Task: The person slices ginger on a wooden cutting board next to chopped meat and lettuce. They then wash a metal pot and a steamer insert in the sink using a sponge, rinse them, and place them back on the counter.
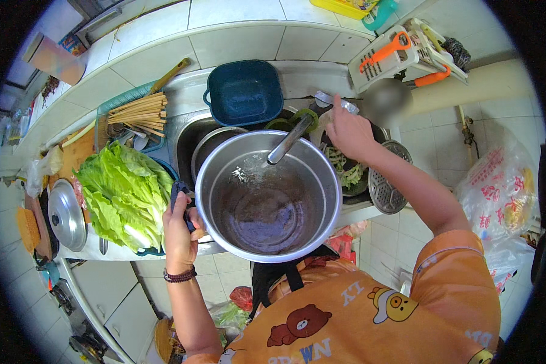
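Observation:
My left hand (182, 227) grips the dark side handle of a large metal pot (273, 195) with water in it. A metal faucet spout (291, 139) reaches over the pot's rim, and water runs from it. My right hand (348, 132) is at the faucet's lever (336, 101), index finger stretched along it; whether the other fingers grip it cannot be told. Left of the pot, leafy green lettuce (125, 195) lies in a blue container. Cut green vegetables (346, 168) lie in the sink's right side, partly hidden by my right arm and the pot.
Behind the pot stands an empty dark blue basin (245, 93). Chopsticks (139, 113) lie in a basket at the left, near a metal lid (67, 214). A perforated metal disc (390, 177) rests at the sink's right edge, below a white rack (382, 57) with orange-handled peelers.

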`<state>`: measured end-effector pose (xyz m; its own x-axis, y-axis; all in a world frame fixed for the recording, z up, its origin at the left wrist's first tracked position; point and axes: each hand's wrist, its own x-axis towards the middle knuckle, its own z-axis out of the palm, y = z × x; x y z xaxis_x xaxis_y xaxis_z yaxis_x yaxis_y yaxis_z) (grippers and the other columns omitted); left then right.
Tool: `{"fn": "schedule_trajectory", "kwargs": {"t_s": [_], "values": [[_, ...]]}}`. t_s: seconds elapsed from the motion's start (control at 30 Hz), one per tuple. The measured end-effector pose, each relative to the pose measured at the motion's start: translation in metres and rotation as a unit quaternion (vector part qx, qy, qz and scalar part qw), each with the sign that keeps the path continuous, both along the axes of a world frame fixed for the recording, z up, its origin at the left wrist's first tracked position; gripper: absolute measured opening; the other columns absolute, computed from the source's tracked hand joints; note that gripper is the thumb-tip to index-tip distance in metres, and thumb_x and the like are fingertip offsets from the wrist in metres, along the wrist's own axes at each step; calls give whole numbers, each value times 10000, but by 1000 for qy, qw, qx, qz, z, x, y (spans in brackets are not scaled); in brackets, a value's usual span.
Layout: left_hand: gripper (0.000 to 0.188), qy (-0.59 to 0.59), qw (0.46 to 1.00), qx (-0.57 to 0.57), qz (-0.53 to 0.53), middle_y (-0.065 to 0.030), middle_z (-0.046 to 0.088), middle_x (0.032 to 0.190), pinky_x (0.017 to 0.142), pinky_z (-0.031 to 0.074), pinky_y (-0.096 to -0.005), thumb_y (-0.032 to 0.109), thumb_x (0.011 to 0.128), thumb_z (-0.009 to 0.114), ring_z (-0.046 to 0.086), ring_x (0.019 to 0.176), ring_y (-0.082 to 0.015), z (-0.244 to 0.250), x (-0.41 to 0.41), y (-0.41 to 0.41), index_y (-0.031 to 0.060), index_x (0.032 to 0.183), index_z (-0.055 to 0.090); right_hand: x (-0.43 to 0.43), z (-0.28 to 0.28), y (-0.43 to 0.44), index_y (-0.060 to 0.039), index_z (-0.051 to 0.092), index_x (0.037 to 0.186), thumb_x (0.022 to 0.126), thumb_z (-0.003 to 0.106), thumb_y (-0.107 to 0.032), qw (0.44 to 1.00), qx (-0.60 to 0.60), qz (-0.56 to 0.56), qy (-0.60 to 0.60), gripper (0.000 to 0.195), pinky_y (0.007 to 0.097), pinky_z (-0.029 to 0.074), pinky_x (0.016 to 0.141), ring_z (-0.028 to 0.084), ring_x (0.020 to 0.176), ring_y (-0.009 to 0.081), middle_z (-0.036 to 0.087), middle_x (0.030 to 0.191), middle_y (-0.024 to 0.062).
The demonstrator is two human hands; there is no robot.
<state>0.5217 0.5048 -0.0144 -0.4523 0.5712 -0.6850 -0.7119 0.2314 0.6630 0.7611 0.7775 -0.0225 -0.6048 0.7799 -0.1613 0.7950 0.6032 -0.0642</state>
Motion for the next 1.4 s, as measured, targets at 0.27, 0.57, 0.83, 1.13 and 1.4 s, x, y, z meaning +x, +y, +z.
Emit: {"fn": "schedule_trajectory", "kwargs": {"t_s": [0.27, 0.57, 0.83, 1.13, 1.4], "values": [[217, 7, 999, -22, 30, -22, 394, 449, 304, 164, -209, 280, 926, 453, 273, 316, -84, 14, 2, -13, 74, 858, 445, 21, -30, 13, 160, 191, 1307, 827, 426, -255, 987, -98, -127, -28, 676, 460, 475, 683, 606, 720, 393, 612, 772, 253], [193, 29, 997, -47, 57, -8, 390, 449, 299, 149, -214, 289, 931, 439, 247, 305, -88, 29, 16, -23, 104, 878, 447, 61, -52, -6, 36, 369, 1259, 840, 428, -238, 915, -233, -232, 232, 505, 452, 508, 651, 606, 709, 336, 608, 865, 205], [194, 30, 995, -68, 66, 4, 410, 473, 301, 163, -213, 286, 929, 445, 260, 310, -83, 45, 14, -25, 109, 852, 468, 63, -47, -16, 0, 424, 1158, 875, 382, -205, 540, -604, -374, 451, 352, 485, 514, 804, 557, 898, 297, 515, 1042, 161], [231, 77, 990, -115, 15, 4, 420, 463, 295, 136, -203, 290, 923, 443, 249, 294, -68, 99, -5, -46, 77, 855, 504, 68, -45, -73, -26, 445, 1173, 883, 371, -223, 489, -632, -421, 428, 358, 501, 512, 790, 555, 967, 323, 522, 1097, 158], [210, 100, 989, -80, 80, 4, 394, 433, 291, 163, -210, 296, 932, 439, 259, 279, -85, 122, 10, -106, 97, 885, 488, 65, 9, -113, -59, 506, 1116, 851, 390, -201, 521, -624, -380, 441, 323, 424, 514, 727, 575, 899, 211, 572, 1030, 89]]}}
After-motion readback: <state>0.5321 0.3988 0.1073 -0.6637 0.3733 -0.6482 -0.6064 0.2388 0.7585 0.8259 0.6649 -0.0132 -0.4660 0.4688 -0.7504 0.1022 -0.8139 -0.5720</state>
